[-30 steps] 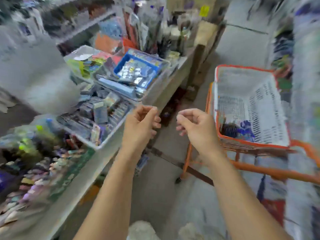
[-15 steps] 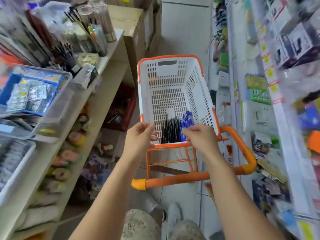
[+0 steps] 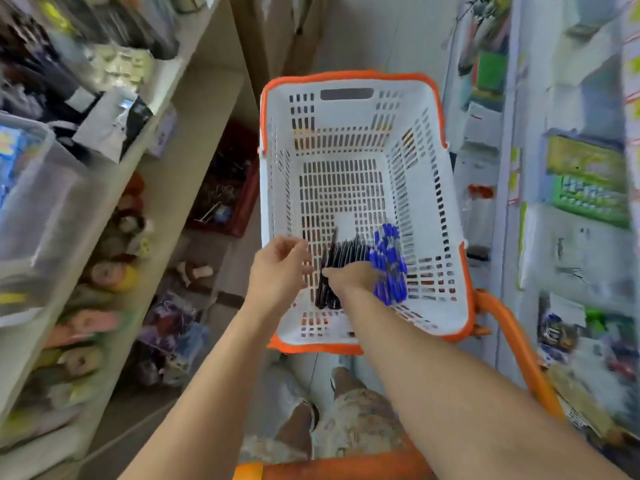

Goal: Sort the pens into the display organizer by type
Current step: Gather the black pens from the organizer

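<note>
A white basket with an orange rim (image 3: 349,76) sits on an orange trolley in the aisle ahead of me. On its floor near the front lie a bundle of black pens (image 3: 341,252) and, to their right, a bundle of blue-capped pens (image 3: 389,258). My right hand (image 3: 351,277) is down inside the basket on top of the pens, fingers pointing left over the black ones; its grip is hidden. My left hand (image 3: 280,268) hovers at the basket's left wall, fingers loosely curled and holding nothing. No display organizer is recognisable in view.
Stocked shelves (image 3: 194,109) run along the left with clear bins (image 3: 41,202) and tape rolls (image 3: 110,271). A wall of hanging packaged goods (image 3: 585,181) lines the right. The orange trolley handle (image 3: 512,348) curves at the lower right. A red crate (image 3: 228,188) sits on the floor.
My view turned from the left shelf to the basket. Both hands moved forward; the right hand dropped into the basket onto the pens and the left hand came to its left wall.
</note>
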